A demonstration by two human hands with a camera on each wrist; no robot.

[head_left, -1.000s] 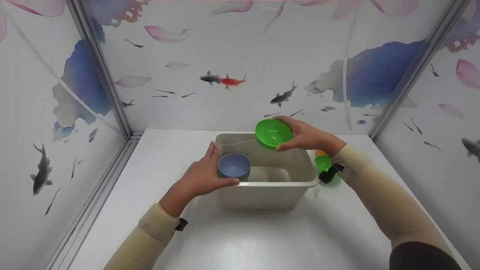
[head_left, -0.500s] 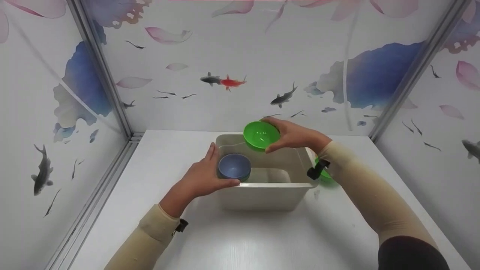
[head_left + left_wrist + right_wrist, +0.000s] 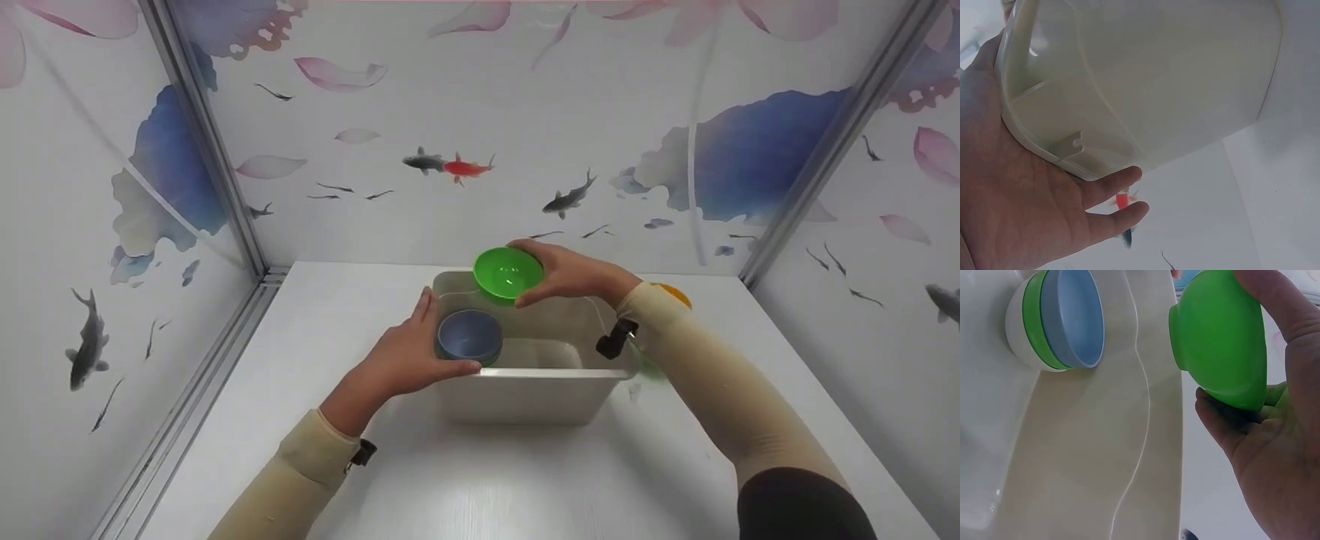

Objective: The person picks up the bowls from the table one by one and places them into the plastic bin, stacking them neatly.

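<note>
My right hand point(image 3: 566, 271) holds a green bowl point(image 3: 504, 275) by its right side, thumb and fingers spread along the wall, above the bin's far wall. In the right wrist view the green bowl point(image 3: 1221, 337) is tilted, its outside toward the camera. Inside the beige plastic bin point(image 3: 525, 397), at its left end, a blue bowl point(image 3: 470, 335) tops a stack. Beneath it the right wrist view shows a green bowl point(image 3: 1033, 318) and a white bowl point(image 3: 1014, 323). My left hand point(image 3: 397, 356) rests against the bin's left side, fingers straight and thumb along the front rim.
Behind the right forearm, an orange item point(image 3: 673, 294) and a green item point(image 3: 651, 366) are partly hidden on the white table point(image 3: 525, 480). Printed panels with metal corner posts point(image 3: 202, 135) enclose the table at the back and sides.
My right hand has moved left with the green bowl, from over the bin's middle toward the stack's side. The right forearm now covers more of the green item. My left hand stays put.
</note>
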